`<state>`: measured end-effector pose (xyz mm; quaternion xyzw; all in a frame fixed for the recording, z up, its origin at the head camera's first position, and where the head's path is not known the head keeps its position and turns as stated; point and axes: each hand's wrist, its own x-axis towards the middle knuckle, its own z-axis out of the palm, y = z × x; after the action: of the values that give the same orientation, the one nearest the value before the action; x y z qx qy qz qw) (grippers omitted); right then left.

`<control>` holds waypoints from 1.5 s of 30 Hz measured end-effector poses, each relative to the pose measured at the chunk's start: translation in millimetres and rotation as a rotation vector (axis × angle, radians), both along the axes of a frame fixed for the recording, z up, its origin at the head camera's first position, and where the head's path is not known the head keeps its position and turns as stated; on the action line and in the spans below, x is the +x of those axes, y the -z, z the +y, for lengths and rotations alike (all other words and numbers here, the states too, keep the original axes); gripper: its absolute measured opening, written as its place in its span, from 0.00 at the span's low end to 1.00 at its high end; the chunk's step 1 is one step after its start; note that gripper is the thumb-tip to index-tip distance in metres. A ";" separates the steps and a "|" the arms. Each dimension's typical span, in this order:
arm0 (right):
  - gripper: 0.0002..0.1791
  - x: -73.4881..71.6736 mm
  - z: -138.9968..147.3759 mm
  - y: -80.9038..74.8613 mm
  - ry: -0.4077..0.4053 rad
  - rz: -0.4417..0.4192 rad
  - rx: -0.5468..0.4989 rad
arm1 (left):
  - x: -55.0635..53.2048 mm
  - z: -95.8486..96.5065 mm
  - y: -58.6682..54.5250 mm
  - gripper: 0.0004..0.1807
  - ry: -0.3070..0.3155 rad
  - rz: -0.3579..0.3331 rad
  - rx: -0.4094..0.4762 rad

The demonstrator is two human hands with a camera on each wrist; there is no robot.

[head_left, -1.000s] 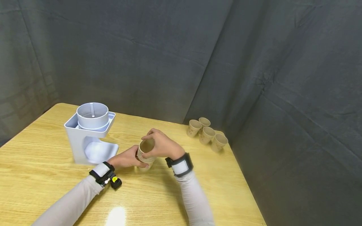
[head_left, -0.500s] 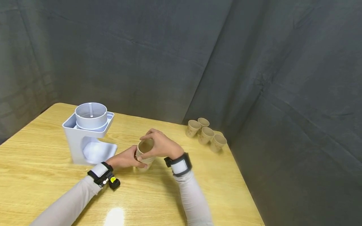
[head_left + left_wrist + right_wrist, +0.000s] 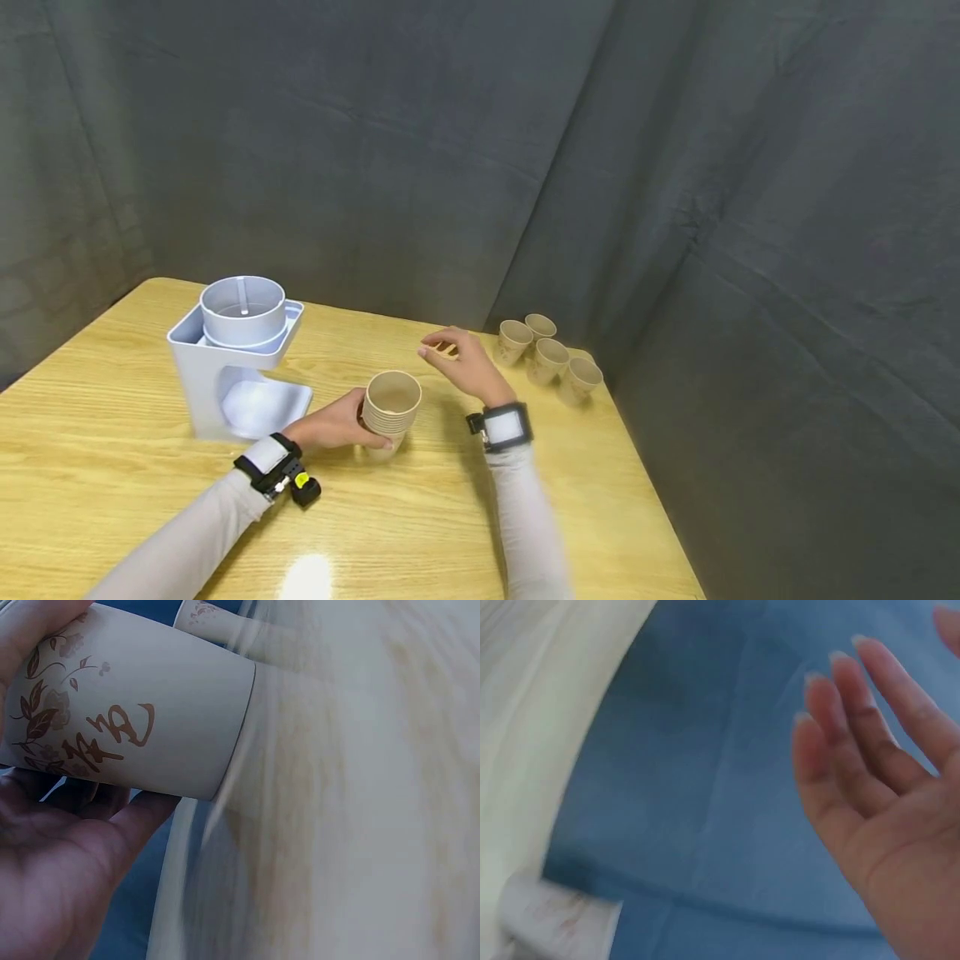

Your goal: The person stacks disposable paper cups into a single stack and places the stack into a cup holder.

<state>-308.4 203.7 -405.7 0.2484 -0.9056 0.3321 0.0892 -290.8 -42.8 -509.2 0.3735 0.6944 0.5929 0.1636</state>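
Cup stack: nested tan paper cups (image 3: 393, 410), mouth up, on the near-middle part of the worktop (image 3: 420, 533); whether the base touches the wood, I cannot tell.
Print: brown flowers, leaves and written characters on the outer cup wall, clear in the left wrist view.
Left grip: the left hand (image 3: 333, 423) is curled round the stack below its layered rims — thumb along the near side.
Right grip: the right hand (image 3: 467, 362) is apart from the stack, up and to its right; fingers loosely bent, a gap to the thumb, nothing held.
Loose cups: four single cups (image 3: 551, 358) standing close together near the far right corner, beyond the right hand.
Pale stand: a C-shaped stand (image 3: 198, 387) left of the stack, with a round tub (image 3: 240, 327) on top.
Backdrop: dark grey cloth (image 3: 337, 150) behind the worktop.
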 end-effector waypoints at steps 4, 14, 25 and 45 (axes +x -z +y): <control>0.18 -11.6 38.5 14.5 0.148 0.050 -0.056 | 0.8 0.1 -0.8 0.41 -0.002 -0.007 0.005; 0.24 -20.5 125.0 39.4 0.399 0.040 -0.075 | 1.2 -1.4 2.3 0.41 -0.009 -0.016 -0.007; 0.38 -19.6 177.4 42.6 0.584 -0.003 0.053 | -0.3 -1.7 -1.3 0.40 -0.010 -0.033 -0.011; 0.36 -18.0 211.5 60.4 0.807 -0.049 0.200 | -2.0 1.1 -1.5 0.39 0.000 -0.030 -0.017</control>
<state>-326.4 415.2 -466.0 -0.1270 -0.9599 0.1866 0.1660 -292.8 -41.6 -507.7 0.3631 0.6968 0.5927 0.1770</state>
